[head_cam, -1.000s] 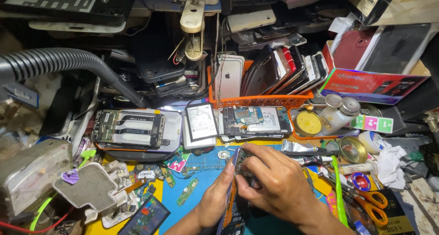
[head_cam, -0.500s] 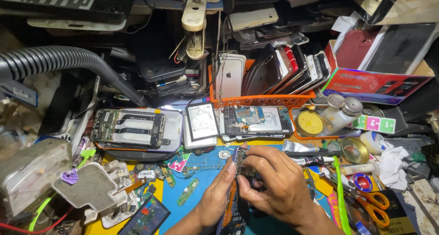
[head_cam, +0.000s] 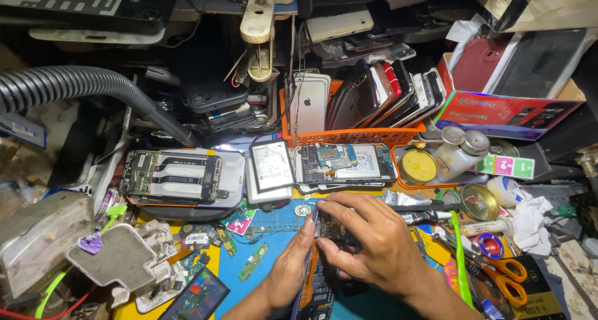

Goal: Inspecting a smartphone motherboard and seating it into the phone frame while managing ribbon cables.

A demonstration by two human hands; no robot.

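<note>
Left hand: the left hand (head_cam: 288, 271) comes up from the bottom edge, thumb and fingers pressed along the left side of an opened phone (head_cam: 319, 281), steadying it on the blue mat (head_cam: 274, 233).
Right hand: the right hand (head_cam: 381, 248) lies over the upper part of that phone, fingers curled and pinched down on something at its top end; what the fingertips grip is hidden beneath them.
Opened phone: lies lengthwise between the two hands, low in the middle of the view; its orange-edged inner board shows below the fingers, its lower end is cut off by the frame and its top is covered by the right hand.
Behind the hands: a second opened phone (head_cam: 346, 161) with blue board and pale battery lies flat, touching a loose battery (head_cam: 271, 165) propped on its left.
Left of that: a larger opened phone (head_cam: 171, 175) rests on a grey case.
Orange basket: the orange basket (head_cam: 349, 135) holds phones standing on edge, packed too tightly to count.
Hose: a grey ribbed hose (head_cam: 81, 86) curves in from the left edge, its far end cut off.
Right side: orange-handled scissors (head_cam: 498, 275) and a green toothbrush (head_cam: 460, 258) lie just beside the right wrist.
Small parts: green board scraps (head_cam: 254, 261) lie on the mat, details too fine to make out.
</note>
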